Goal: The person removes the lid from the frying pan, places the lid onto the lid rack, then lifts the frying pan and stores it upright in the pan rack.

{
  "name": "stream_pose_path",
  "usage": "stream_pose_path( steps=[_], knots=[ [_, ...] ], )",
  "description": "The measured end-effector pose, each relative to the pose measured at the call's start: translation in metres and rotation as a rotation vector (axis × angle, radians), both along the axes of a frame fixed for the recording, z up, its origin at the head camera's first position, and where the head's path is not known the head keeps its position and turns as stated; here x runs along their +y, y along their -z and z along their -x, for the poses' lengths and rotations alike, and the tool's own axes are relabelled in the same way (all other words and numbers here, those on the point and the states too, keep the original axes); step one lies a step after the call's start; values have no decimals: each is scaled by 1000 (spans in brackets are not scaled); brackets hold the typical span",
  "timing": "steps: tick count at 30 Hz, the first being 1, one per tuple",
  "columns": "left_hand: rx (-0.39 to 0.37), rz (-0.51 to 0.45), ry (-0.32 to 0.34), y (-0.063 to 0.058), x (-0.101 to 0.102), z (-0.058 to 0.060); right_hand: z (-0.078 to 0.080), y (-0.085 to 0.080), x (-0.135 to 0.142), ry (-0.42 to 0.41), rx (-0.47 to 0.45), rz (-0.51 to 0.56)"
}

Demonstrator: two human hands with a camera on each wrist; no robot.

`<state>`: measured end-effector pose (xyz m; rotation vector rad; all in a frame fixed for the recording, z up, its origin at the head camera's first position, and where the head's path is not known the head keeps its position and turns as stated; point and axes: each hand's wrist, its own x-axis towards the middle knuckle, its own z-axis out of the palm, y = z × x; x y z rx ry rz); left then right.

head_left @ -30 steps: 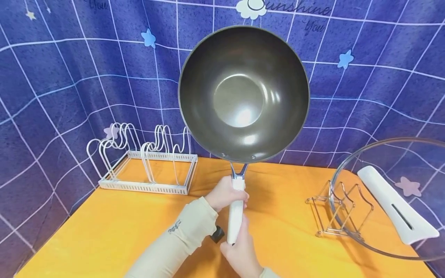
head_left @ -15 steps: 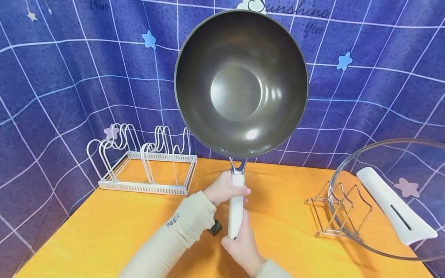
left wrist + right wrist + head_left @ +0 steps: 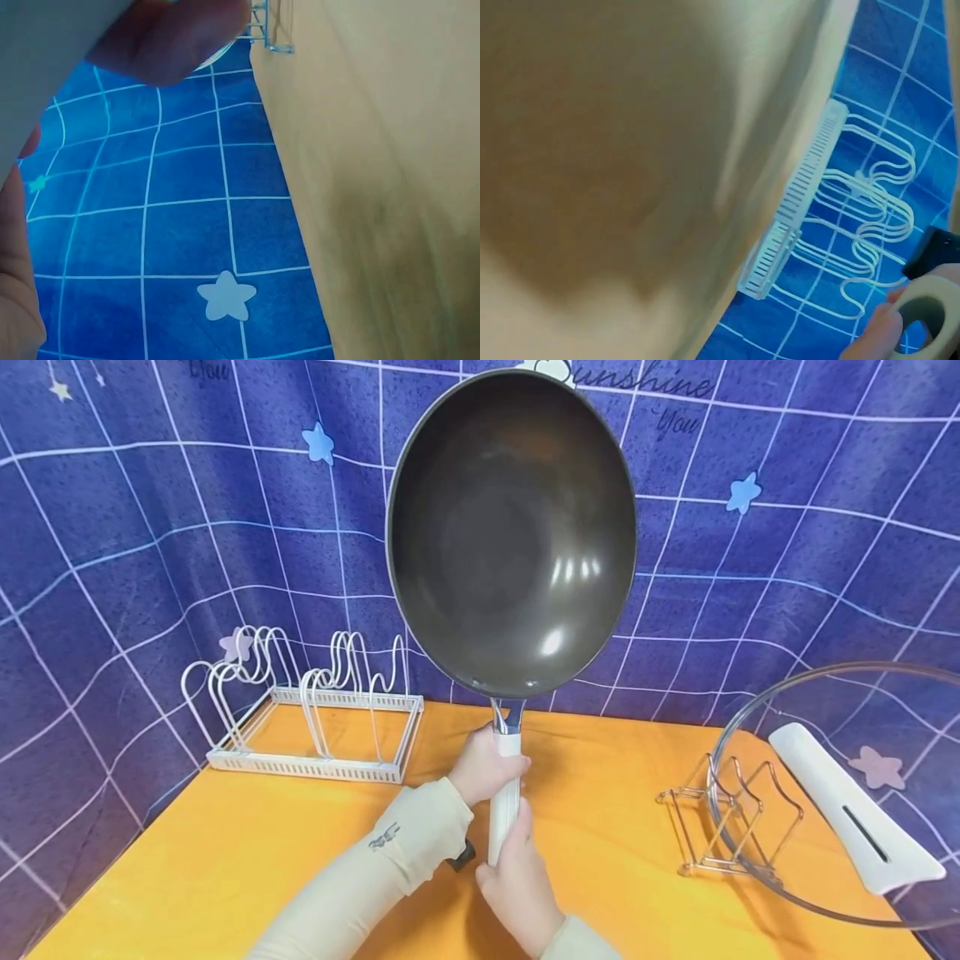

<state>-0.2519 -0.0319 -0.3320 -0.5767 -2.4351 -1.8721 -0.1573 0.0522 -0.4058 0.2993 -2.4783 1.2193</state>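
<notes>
pan (image 3: 498,543) – smooth, glossy | small rack (image 3: 735,865) – shiny metal | backdrop (image 3: 750,610) – cloth

The widest open way over the tabletop (image 3: 607,810) runs from the wok's handle (image 3: 503,821) right to the small wire stand (image 3: 752,822), where the tilted glass lid (image 3: 840,793) closes off the right side. Rear left, the white pan rack (image 3: 307,766) bars passage; only slots between its loops are open. A narrower lane lies between that rack and the left grip (image 3: 489,768), with the sleeve (image 3: 375,860) crossing its near end. Higher up, the wok (image 3: 510,535) blocks the middle, with room on either side before the curtain (image 3: 720,602).
</notes>
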Motion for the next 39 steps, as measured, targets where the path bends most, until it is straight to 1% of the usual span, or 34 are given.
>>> stream_pose_path(
  steps=[2, 5, 8, 12, 16, 19, 25, 28, 31, 34, 36, 39],
  knots=[
    [8, -1, 2, 1, -1, -2, 1, 3, 0, -5, 23, -4],
    [34, -1, -3, 1, -2, -3, 4, 6, -1, -22, 35, 2],
    [69, 7, -13, 0, -3, -3, 7, 9, 0, -63, 31, 24],
    [89, 19, -18, -2, -6, -6, 11, 12, 2, -121, 37, 50],
    [95, 24, -33, -2, -7, -9, 13, 14, 6, -161, 93, 24],
    [99, 27, -43, -2, -9, -12, 12, 15, 7, -185, 106, 1],
    [133, 23, -29, -5, -12, -16, 10, 13, 7, -218, 97, 12],
    [145, 44, -7, -8, -15, -18, 8, 14, 6, -217, 124, 14],
    [170, 104, 24, -12, -18, -19, 7, 17, 4, -209, 146, 13],
    [209, 154, 91, -15, -22, -21, 7, 19, 4, -210, 142, 24],
    [230, 138, 182, -16, -24, -21, 6, 20, 4, -217, 126, 35],
    [250, 67, 346, -16, -27, -21, 6, 20, 5, -236, 96, 61]
  ],
)
